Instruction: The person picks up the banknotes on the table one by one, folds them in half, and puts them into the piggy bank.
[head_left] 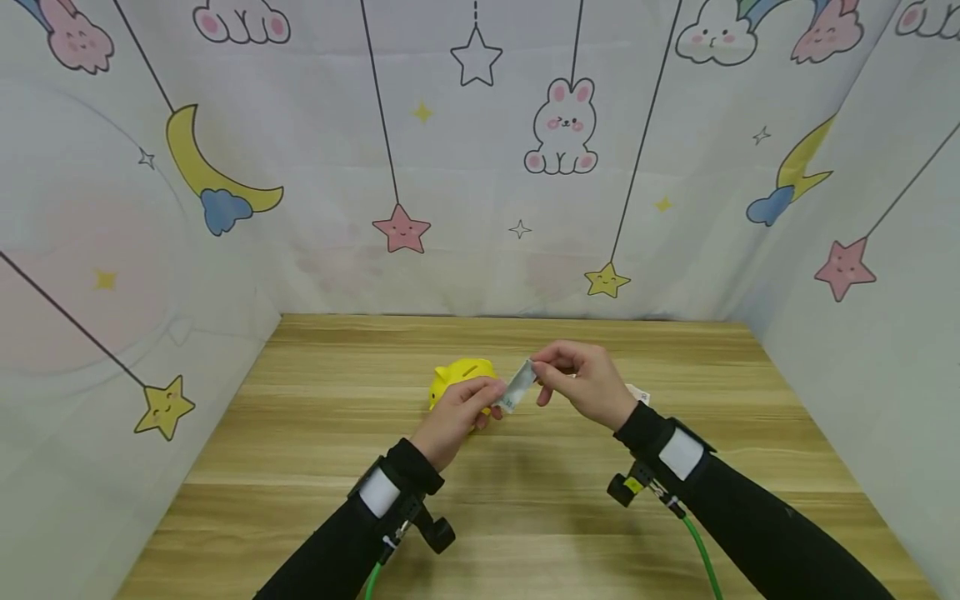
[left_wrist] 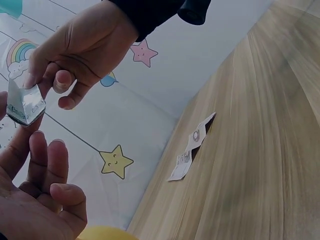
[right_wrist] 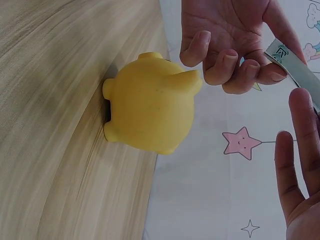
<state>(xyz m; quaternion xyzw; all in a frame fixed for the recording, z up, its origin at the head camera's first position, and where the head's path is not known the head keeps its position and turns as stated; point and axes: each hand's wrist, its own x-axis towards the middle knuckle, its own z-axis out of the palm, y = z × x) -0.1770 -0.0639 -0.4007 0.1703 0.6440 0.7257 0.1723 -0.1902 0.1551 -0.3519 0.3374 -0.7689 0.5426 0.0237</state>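
Grey-green and folded lengthwise, a paper note (head_left: 517, 386) was held in the air between the two hands, above the wooden table (head_left: 517, 508) and near a yellow piggy bank (head_left: 461, 375). The left hand (head_left: 453, 417) pinched its lower end, and the right hand (head_left: 588, 383) pinched its upper end, so both were joined through the paper. In my judgement, the most probable trouble was that the note could slip or spring open, because only the fingertips held it and its crease made a loose V in the left wrist view. If the two hands pulled unequally, the thin paper could also tear or twist. A careless drop of the left hand could knock the bank, because its knuckles were near it, although they seemed not to touch. Likewise, the right hand, if lowered, could push the creased printed paper (left_wrist: 192, 145) that lay on the table behind the right wrist. As for the pose, both forearms reached forward and inward from the near edge, the right hand being somewhat higher. Its spare fingers were bent loosely below the pinch, while those of the left hand were half curled and free of the paper.
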